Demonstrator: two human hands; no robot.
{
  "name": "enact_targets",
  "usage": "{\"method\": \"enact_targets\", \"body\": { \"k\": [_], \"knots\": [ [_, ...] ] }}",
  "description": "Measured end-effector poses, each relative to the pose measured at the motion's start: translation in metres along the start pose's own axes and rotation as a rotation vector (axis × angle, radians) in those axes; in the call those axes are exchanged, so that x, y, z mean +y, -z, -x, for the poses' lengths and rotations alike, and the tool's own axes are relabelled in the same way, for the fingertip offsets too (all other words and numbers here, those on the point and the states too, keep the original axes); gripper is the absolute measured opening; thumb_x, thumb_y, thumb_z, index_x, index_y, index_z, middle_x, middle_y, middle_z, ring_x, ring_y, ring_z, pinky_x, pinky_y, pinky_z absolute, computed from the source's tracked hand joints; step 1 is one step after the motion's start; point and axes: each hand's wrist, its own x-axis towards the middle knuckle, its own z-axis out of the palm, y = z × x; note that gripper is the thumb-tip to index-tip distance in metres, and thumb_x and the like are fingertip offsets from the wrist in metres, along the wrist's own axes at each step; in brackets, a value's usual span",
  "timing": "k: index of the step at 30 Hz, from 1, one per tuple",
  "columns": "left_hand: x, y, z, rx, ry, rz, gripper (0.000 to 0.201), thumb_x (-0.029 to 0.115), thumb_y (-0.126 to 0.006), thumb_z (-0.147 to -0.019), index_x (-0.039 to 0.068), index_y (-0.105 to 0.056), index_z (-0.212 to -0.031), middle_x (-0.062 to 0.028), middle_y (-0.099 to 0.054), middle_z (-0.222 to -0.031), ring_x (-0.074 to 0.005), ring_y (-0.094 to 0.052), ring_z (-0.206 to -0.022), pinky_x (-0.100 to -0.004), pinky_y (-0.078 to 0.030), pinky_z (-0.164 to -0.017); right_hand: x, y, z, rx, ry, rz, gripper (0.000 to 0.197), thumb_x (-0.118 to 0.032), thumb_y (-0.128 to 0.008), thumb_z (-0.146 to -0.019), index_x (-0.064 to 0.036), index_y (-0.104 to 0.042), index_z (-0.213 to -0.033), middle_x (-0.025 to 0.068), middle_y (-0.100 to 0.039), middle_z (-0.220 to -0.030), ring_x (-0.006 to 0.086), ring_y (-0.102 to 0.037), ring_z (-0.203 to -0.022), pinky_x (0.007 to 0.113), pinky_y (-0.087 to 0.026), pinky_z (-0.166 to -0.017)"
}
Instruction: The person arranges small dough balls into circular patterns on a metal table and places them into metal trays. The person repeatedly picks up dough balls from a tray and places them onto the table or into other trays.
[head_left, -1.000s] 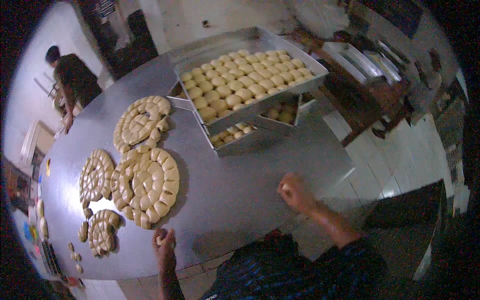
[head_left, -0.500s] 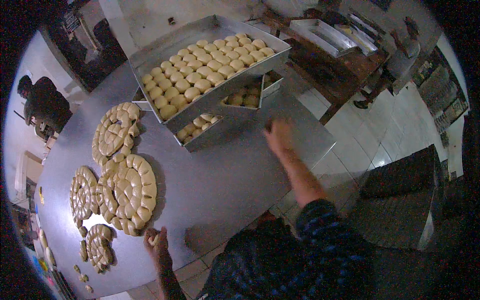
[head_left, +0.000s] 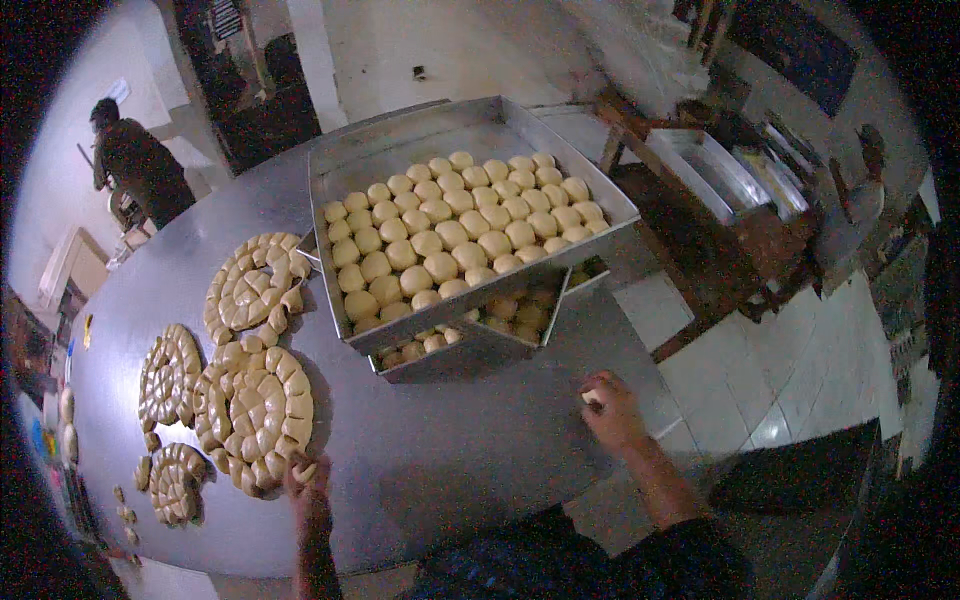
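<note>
Four dough coils [head_left: 250,400] are laid on the left half of the metal table [head_left: 430,450], apparently cut into segments and grouped there so that lumps can be picked from within easy reach. By the left hand [head_left: 307,487], at the near right edge of the largest coil, a pale dough piece [head_left: 306,473] is held between closely curled fingers; whether the coil itself is touched cannot be told. To the right, over the bare near part of the table, a small pale lump [head_left: 590,397] is held in the curled right hand [head_left: 612,408], its shape mostly hidden. On the far side, a deep, straight-walled metal tray [head_left: 420,142] is set on lower trays [head_left: 435,368] at an angle, seemingly to save table space. Smooth, rounded dough balls [head_left: 452,235] are packed inside in close rows, whereas the coils are left glossy, plump and deeply notched.
</note>
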Motion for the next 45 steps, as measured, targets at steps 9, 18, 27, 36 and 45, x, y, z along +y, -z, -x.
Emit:
{"method": "enact_targets", "body": {
  "k": [9, 18, 27, 36, 45],
  "knots": [
    [0.056, -0.046, 0.068, 0.098, 0.151, 0.198, 0.021, 0.007, -0.063, -0.077, 0.011, -0.042, -0.079, 0.0026, -0.045, -0.068, -0.0079, -0.043, -0.061, -0.0239, -0.037, -0.055, -0.141, 0.137, -0.271, 0.781, 0.533, -0.658, 0.027, -0.017, -0.056, -0.080, -0.0038, -0.052, -0.103, 0.0051, -0.053, -0.101, 0.0168, -0.050, -0.095, 0.031, -0.042, -0.080],
    [0.049, -0.037, 0.075, 0.019, 0.148, 0.476, 0.020, 0.018, -0.055, -0.084, 0.006, -0.046, -0.098, -0.0045, -0.051, -0.085, -0.0178, -0.053, -0.078, -0.0309, -0.046, -0.069, -0.116, 0.064, -0.383, 0.405, 0.415, -0.264, 0.019, -0.021, -0.056, -0.082, -0.0046, -0.060, -0.091, 0.0129, -0.063, -0.087, 0.0257, -0.060, -0.082, 0.039, -0.045, -0.075],
    [0.039, -0.060, 0.055, -0.662, 0.101, 0.276, 0.041, 0.030, -0.047, -0.090, 0.002, -0.045, -0.120, -0.0098, -0.055, -0.112, -0.0193, -0.054, -0.099, -0.0316, -0.042, -0.087, -0.191, -0.076, -0.048, -0.852, 0.557, -0.356, 0.035, -0.015, -0.050, -0.087, -0.0050, -0.047, -0.121, 0.0086, -0.049, -0.121, 0.0250, -0.046, -0.113, 0.037, -0.034, -0.096],
    [-0.033, 0.251, 0.008, 0.901, 0.174, -0.743, 0.033, 0.030, -0.049, -0.084, 0.004, -0.060, -0.102, -0.0160, -0.059, -0.099, -0.0324, -0.054, -0.093, -0.0387, -0.042, -0.083, -0.112, -0.106, -0.008, -0.139, 0.455, 0.514, 0.044, -0.014, -0.051, -0.082, -0.0044, -0.042, -0.124, 0.0238, -0.037, -0.126, 0.0357, -0.033, -0.114, 0.046, -0.024, -0.096],
    [-0.081, 0.328, -0.084, 1.169, 0.223, -0.878, 0.047, 0.047, -0.039, -0.086, 0.012, -0.056, -0.112, -0.0200, -0.047, -0.113, -0.0369, -0.041, -0.107, -0.0451, -0.037, -0.089, -0.043, -0.120, 0.009, 0.280, 0.392, 0.673, 0.034, -0.023, -0.056, -0.082, 0.0016, -0.048, -0.104, 0.0235, -0.047, -0.108, 0.0386, -0.039, -0.110, 0.047, -0.027, -0.096]
  ]
}}
